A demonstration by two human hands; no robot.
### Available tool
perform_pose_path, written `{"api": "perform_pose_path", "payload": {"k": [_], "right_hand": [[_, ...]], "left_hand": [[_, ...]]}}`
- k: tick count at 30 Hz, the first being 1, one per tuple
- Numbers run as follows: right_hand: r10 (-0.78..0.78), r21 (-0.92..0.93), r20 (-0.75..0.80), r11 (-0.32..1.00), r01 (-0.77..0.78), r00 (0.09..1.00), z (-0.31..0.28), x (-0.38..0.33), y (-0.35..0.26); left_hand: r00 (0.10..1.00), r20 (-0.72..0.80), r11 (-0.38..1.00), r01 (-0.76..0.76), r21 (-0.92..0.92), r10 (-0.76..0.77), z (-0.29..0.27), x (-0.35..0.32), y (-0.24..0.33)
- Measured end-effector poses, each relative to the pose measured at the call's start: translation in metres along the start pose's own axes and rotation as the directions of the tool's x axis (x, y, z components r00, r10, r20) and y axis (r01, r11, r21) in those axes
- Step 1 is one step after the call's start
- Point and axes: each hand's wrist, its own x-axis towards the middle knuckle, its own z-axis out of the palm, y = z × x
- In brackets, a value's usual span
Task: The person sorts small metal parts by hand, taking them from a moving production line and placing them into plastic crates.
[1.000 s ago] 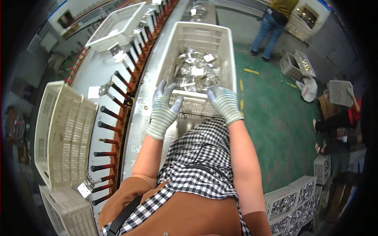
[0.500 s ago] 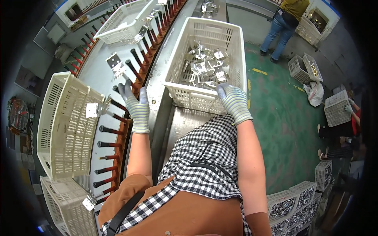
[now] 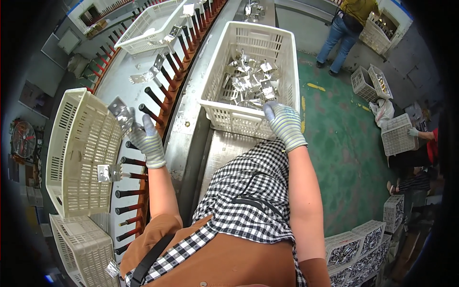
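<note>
Left hand pinching a bent, shiny silver metal piece beside the row of rods.
The striped, grey-fingered gloved left hand grips the piece at scene left, between an off-white slotted plastic crate and upright black-topped red rods; a firm pinch on its flat faces, clear of the corners and rod tops, should avoid snags. The matching gloved right hand has its fingers over the near right rim of a white plastic crate holding similar pieces; how tightly, I cannot tell, but light steadying seems enough.
</note>
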Motion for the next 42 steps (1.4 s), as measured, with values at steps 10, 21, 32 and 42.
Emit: {"api": "perform_pose_path", "payload": {"k": [10,21,32,42], "right_hand": [[-0.032,-0.02,-0.058,0.999,0.031,0.998,0.007,0.0,0.006],[-0.015,-0.015,-0.059,1.0,0.014,0.998,0.004,0.0,0.003],[0.002,-0.015,0.01,1.0,-0.002,1.0,-0.004,-0.001,-0.005],[0.011,-0.006,-0.01,1.0,-0.011,1.0,0.004,0.001,0.003]], "left_hand": [[0.999,0.044,0.981,-0.005,-0.193,0.013,0.011,-0.015,0.052],[0.929,0.352,0.978,-0.169,0.126,0.116,0.052,-0.015,0.036],[0.968,0.139,0.88,0.122,0.458,-0.207,0.059,0.007,-0.005],[0.977,-0.11,0.983,0.182,-0.024,-0.183,0.02,0.01,0.021]]}}
